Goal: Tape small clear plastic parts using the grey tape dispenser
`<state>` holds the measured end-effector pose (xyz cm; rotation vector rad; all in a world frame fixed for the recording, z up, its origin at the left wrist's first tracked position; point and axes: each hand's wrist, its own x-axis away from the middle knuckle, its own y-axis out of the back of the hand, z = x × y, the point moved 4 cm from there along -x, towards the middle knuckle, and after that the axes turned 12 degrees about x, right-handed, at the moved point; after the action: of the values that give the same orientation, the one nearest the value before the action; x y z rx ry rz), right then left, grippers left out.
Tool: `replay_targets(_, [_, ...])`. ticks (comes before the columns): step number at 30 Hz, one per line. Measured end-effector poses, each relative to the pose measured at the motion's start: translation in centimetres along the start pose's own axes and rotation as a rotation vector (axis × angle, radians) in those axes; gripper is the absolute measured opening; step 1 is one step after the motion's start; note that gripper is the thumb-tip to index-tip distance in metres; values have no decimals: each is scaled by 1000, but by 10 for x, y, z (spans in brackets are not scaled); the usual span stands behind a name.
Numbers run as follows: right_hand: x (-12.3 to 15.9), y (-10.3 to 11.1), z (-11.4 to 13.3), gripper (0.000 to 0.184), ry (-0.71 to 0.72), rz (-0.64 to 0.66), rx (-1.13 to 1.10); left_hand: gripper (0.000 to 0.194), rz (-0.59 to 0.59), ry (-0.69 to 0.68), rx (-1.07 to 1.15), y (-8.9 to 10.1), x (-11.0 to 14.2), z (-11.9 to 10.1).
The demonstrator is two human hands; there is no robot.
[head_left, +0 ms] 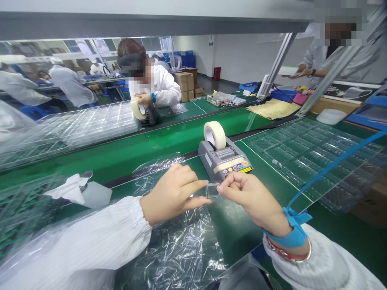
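Between my hands is a small clear rectangular piece (213,190) with pale edges, held above the green bench. My left hand (178,189) spans its left side, with index finger above and thumb below. At its right edge, the thumb and index finger of my right hand (242,191) are pinched together; the other fingers curl in. Just beyond stands a grey tape dispenser (222,157) with colored buttons, carrying a roll of cream tape (215,135). A crinkled clear plastic sheet (187,249) lies under and in front of my left hand.
A blue wrist strap (294,229) runs from my right wrist to the upper right. Clear compartment trays (317,149) lie at right, others at left near a white cloth (71,188). Across the green divider, a co-worker (157,80) handles another tape dispenser (148,114).
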<state>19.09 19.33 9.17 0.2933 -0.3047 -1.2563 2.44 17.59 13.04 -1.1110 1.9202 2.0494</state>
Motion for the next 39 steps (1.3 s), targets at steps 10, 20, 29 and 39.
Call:
replay_targets(10, [0,4,-10,25,-12,26,-108,34,-11,17,38,0,0,1])
replay_targets(20, [19,15,15,33,426,-117,504,36,-30,42,81,1,-1,3])
replay_targets(29, [19,10,18,27,632,-167,789,45,77,43,24,5,-7,0])
replay_targets(39, [1,5,15,23,683,-230,920,31,428,-8,-167,-12,-40,0])
